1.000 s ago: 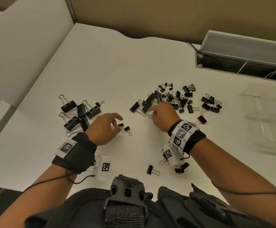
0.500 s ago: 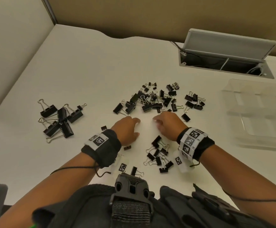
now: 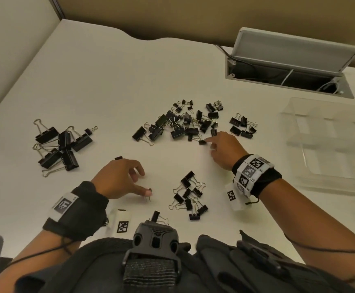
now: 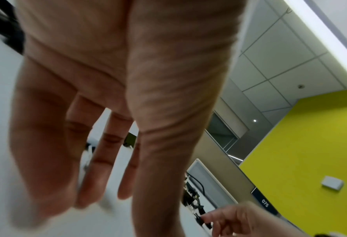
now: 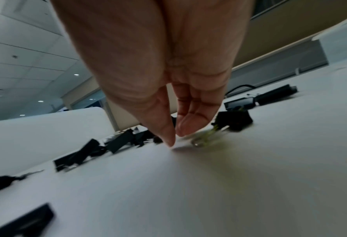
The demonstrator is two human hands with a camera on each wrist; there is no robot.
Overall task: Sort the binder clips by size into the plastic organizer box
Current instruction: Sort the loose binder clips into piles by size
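Note:
Black binder clips lie in groups on the white table (image 3: 108,85): large ones (image 3: 60,146) at the left, a mixed pile (image 3: 183,123) in the middle, medium ones (image 3: 190,197) near me. The clear organizer box (image 3: 331,144) stands at the right. My left hand (image 3: 144,182) hovers with loosely spread fingers, its thumb tip touching a small clip (image 3: 149,190). My right hand (image 3: 209,144) reaches to the near edge of the mixed pile, its index fingertip on a small clip (image 3: 202,142). In the right wrist view the thumb and fingers (image 5: 186,128) point down at the table beside a clip (image 5: 233,120).
A few more clips (image 3: 243,125) lie right of the mixed pile. One small clip (image 3: 118,158) sits beyond my left hand, and another clip (image 3: 157,216) by my chest buckle. An open cable hatch (image 3: 288,79) is set in the table's far right.
My right hand has moved forward and right from beside the medium pile to the mixed pile's edge. My left hand has drawn back toward me, its thumb now at a small clip.

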